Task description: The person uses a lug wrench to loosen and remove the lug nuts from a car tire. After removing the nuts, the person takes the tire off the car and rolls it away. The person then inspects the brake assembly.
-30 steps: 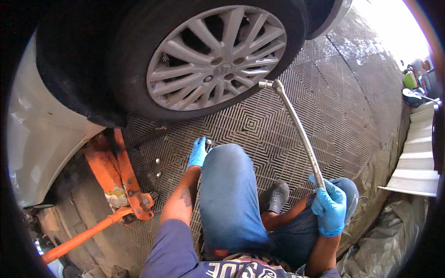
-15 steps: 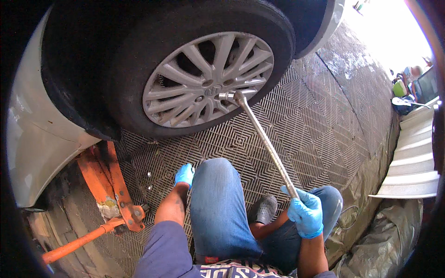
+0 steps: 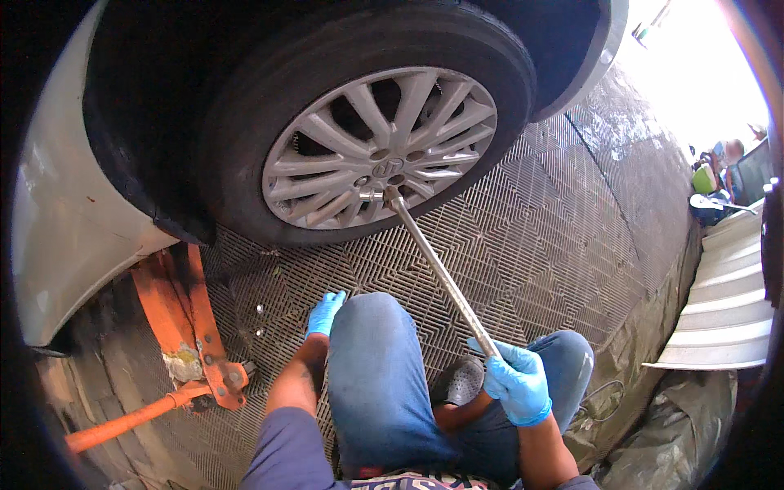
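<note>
My right hand [image 3: 518, 384], in a blue glove, is closed around the lower end of a long metal socket wrench [image 3: 445, 278]. The handle slants up and left to a silver socket [image 3: 371, 195], which points left in front of the lower spokes, just below the hub of the silver alloy wheel [image 3: 351, 149]. Whether the socket touches the wheel I cannot tell. A black tyre [image 3: 233, 188] surrounds the wheel. Beside my raised left knee is my gloved left hand [image 3: 325, 314], fingers bent together and partly hidden; what they hold cannot be made out.
An orange floor jack [image 3: 188, 327] stands at left, its handle running toward the lower left, under the light car body [image 3: 106, 212]. Two small shiny pieces [image 3: 260, 320] lie on the grid floor mat [image 3: 572, 220]. White ribbed panelling [image 3: 714, 302] and dark sheeting [image 3: 670, 433] are at right.
The socket has moved left and down from beside the hub to in front of the lower spokes. My right hand has shifted left and slightly down with the wrench. My left hand stays by the knee.
</note>
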### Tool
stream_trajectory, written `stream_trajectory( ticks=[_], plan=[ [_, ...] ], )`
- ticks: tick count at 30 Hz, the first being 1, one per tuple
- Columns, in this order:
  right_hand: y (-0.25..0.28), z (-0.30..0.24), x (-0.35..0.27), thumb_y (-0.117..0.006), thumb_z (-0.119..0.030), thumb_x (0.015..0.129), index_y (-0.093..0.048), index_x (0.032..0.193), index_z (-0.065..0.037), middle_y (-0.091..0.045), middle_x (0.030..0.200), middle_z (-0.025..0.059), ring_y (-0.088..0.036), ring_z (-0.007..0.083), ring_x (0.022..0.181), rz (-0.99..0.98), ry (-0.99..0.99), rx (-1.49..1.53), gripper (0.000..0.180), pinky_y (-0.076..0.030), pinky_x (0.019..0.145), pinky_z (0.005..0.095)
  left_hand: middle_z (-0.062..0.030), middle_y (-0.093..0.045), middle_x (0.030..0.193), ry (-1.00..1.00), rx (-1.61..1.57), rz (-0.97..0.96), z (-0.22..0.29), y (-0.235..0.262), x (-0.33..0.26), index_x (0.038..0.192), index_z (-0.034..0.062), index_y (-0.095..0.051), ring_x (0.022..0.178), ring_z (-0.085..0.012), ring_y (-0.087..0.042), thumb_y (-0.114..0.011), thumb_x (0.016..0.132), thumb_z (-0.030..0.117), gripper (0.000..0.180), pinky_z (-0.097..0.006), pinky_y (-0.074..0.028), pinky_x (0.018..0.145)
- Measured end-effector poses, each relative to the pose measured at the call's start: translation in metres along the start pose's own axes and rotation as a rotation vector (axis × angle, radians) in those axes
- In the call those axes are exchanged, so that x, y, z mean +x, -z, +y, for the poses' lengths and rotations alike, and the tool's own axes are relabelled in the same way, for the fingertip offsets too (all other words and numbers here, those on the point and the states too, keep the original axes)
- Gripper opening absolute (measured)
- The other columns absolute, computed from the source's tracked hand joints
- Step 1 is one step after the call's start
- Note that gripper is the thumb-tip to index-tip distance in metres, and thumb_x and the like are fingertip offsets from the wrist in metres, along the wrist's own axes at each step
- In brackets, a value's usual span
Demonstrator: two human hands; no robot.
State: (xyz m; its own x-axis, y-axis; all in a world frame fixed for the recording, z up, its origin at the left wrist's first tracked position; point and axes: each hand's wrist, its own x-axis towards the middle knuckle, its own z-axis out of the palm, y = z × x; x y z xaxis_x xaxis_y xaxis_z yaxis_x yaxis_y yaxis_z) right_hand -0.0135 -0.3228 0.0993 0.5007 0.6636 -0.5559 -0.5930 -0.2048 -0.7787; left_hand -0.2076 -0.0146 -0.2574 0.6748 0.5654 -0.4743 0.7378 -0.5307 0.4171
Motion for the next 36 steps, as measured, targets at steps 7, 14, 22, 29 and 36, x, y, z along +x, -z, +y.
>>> stream_trajectory(
  ticks=[7, 14, 22, 29, 36],
  plan=[
    [-0.005, 0.0, 0.007, -0.058, -0.008, 0.094, -0.054, 0.128, 0.009, -0.045, 0.064, -0.007, -0.037, 0.0027, 0.05, -0.032, 0.002, 0.073, 0.039, -0.03, 0.047, 0.0201, -0.0248, -0.064, 0.102, 0.447, -0.028, 0.267, -0.047, 0.007, -0.017, 0.102, -0.0006, -0.063, 0.093, -0.0409, -0.064, -0.061, 0.082, 0.025, 0.032, -0.052, -0.052, 0.082],
    [-0.02, 0.004, 0.007, -0.058, -0.01, 0.094, -0.055, 0.128, 0.008, -0.046, 0.064, -0.0068, -0.038, 0.003, 0.049, -0.017, -0.023, 0.031, 0.039, -0.031, 0.047, 0.0198, -0.0196, -0.064, 0.115, -0.026, -1.134, 0.623, 0.07, 0.163, -0.026, 0.118, -0.0032, -0.058, 0.099, -0.028, -0.066, -0.055, 0.096, 0.029, 0.039, -0.037, -0.052, 0.084],
    [-0.038, 0.026, 0.003, -0.062, -0.006, 0.092, -0.059, 0.127, 0.004, -0.055, 0.083, -0.008, -0.044, -0.0006, 0.068, 0.066, 0.094, -0.194, 0.036, -0.037, 0.058, 0.0162, -0.0108, -0.065, 0.083, 0.038, -2.135, 0.288, 0.257, 0.193, 0.016, 0.1, 0.0057, -0.059, 0.07, -0.0216, -0.065, -0.037, 0.103, 0.035, 0.037, -0.034, -0.053, 0.062],
    [-0.027, 0.032, 0.0, -0.063, -0.007, 0.091, -0.056, 0.128, 0.007, -0.061, 0.096, -0.002, -0.052, 0.0049, 0.084, 0.04, 0.167, -0.393, 0.04, -0.046, 0.075, 0.0201, -0.0069, -0.054, 0.071, 0.241, -2.114, 0.228, 0.25, 0.185, 0.023, 0.098, 0.0096, -0.057, 0.049, -0.0159, -0.048, -0.042, 0.101, 0.042, 0.036, -0.032, -0.044, 0.043],
    [-0.026, 0.048, -0.004, -0.065, -0.009, 0.09, -0.056, 0.128, 0.007, -0.064, 0.099, -0.0001, -0.053, 0.0049, 0.087, 0.05, 0.192, -0.455, 0.042, -0.046, 0.078, 0.0204, -0.0064, -0.052, 0.074, 0.152, -1.902, 0.323, 0.244, 0.183, 0.015, 0.103, 0.0096, -0.055, 0.048, -0.016, -0.047, -0.041, 0.101, 0.042, 0.035, -0.032, -0.043, 0.04]
  ],
)
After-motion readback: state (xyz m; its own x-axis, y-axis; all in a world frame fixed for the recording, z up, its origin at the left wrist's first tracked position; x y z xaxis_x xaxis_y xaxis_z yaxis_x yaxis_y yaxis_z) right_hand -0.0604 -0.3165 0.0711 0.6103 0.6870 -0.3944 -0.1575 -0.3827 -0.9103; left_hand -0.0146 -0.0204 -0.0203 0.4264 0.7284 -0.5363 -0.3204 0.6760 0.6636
